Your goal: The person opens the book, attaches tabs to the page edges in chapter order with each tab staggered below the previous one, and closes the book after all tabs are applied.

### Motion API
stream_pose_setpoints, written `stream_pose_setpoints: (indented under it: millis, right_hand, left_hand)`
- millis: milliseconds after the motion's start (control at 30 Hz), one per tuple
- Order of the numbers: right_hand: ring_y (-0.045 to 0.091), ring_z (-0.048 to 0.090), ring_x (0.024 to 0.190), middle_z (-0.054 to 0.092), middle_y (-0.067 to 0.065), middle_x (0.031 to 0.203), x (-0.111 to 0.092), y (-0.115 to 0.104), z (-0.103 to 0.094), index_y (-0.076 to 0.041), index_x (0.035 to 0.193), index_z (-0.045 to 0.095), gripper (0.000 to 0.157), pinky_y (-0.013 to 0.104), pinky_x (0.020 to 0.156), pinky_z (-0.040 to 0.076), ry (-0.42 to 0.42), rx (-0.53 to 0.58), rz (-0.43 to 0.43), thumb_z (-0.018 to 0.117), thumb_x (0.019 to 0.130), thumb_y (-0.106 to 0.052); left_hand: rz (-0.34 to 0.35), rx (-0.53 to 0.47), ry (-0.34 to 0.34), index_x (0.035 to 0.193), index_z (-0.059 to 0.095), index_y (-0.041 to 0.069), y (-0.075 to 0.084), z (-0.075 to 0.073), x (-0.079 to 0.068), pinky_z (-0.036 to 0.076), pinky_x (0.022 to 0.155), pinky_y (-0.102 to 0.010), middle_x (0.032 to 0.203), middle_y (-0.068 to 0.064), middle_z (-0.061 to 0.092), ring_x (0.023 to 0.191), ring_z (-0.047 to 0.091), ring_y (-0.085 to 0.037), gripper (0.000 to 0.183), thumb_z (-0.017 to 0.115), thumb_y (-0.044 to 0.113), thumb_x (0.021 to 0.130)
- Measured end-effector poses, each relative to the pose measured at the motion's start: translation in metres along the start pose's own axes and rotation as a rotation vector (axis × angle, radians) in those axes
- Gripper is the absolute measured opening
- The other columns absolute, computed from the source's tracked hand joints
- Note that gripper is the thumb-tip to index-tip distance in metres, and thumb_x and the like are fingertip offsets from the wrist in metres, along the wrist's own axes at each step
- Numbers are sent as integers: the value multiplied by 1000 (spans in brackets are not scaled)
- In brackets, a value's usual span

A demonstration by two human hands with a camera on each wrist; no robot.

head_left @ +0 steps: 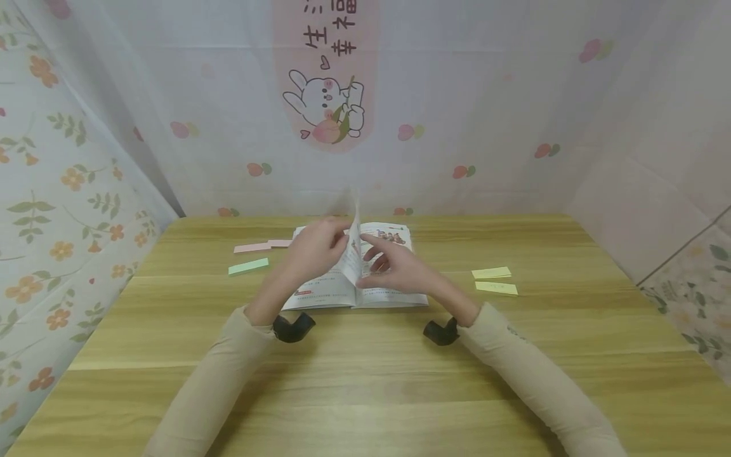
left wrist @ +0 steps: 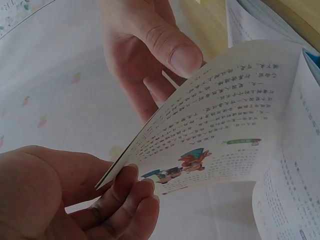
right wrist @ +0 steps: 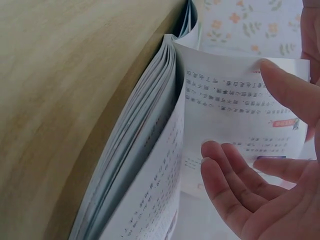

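Observation:
An open book (head_left: pixel 327 293) with printed text and small cartoon pictures lies on the table, one page (left wrist: pixel 215 115) standing up from its spine. My left hand (head_left: pixel 316 251) pinches the outer edge of that page between thumb and fingers, as the left wrist view shows. On the page's other side is my right hand (head_left: pixel 396 265), its thumb (right wrist: pixel 285 87) touching the page near the edge. The other fingers (right wrist: pixel 235 185) of the right hand are loosely bent and spread, holding nothing.
Left of the book lie pink paper strips (head_left: pixel 252 247) and a green strip (head_left: pixel 248 266). Two yellow strips, one of them a yellow strip (head_left: pixel 495 289) nearer me, lie to the right on the wooden table (head_left: pixel 365 393). A patterned curtain (head_left: pixel 468 114) hangs behind.

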State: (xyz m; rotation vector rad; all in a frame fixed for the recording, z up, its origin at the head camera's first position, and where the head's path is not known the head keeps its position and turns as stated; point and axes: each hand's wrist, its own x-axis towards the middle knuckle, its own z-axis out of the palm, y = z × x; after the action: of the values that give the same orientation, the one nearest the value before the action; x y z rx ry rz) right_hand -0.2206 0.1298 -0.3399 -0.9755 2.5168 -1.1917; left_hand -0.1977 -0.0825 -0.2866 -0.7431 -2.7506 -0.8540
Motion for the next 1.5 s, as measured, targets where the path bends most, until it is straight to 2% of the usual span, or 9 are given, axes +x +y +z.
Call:
stream_pose_setpoints:
  millis: [233, 467, 733, 900, 1100, 1500]
  right_hand:
    - [25, 67, 98, 64, 14, 118, 3, -3, 5, -5, 158, 30, 93, 34, 88, 55, -15, -38, -2, 83, 85, -25]
    - [24, 68, 96, 66, 12, 115, 9, -4, 11, -3, 157, 30, 92, 34, 88, 55, -17, -73, -15, 83, 86, -24]
    - [22, 67, 95, 65, 12, 115, 14, -1, 16, -3, 157, 30, 90, 32, 86, 55, -34, -104, -2, 82, 87, -24]
    - [21, 66, 95, 64, 13, 117, 17, -2, 18, -1, 157, 30, 88, 32, 87, 55, -61, -123, 29, 80, 88, -23]
    - [25, 65, 100, 62, 17, 121, 19, -7, 20, 2, 156, 30, 87, 34, 88, 54, -90, -132, 66, 80, 89, -22]
    - [26, 63, 103, 62, 16, 120, 25, -8, 21, 2, 151, 40, 78, 32, 87, 53, -153, -225, 111, 79, 89, -25]
  left_hand:
    - [-31, 115, 28, 130, 66, -2, -3, -3, -9, 56, 71, -37, 122, -19, 67, 86, 64, -26, 33, 57, 10, 100]
    - [-49, 207, 41, 132, 64, -1, -6, -6, -16, 56, 65, -39, 114, -18, 66, 82, 65, -26, 36, 63, 15, 99]
    - [-46, 253, 60, 129, 65, -4, -14, -10, -26, 58, 65, -40, 117, -20, 65, 83, 66, -27, 37, 67, 16, 98]
    - [-43, 287, 69, 128, 64, -6, -19, -11, -31, 55, 60, -38, 105, -20, 65, 75, 62, -26, 37, 66, 14, 97]
    - [-63, 291, 65, 128, 64, -7, -25, -10, -37, 53, 58, -37, 101, -18, 63, 72, 57, -25, 38, 67, 14, 97]
    - [-58, 308, 66, 112, 65, -9, -38, -8, -47, 49, 59, -36, 94, -18, 60, 71, 53, -26, 25, 66, 11, 97]
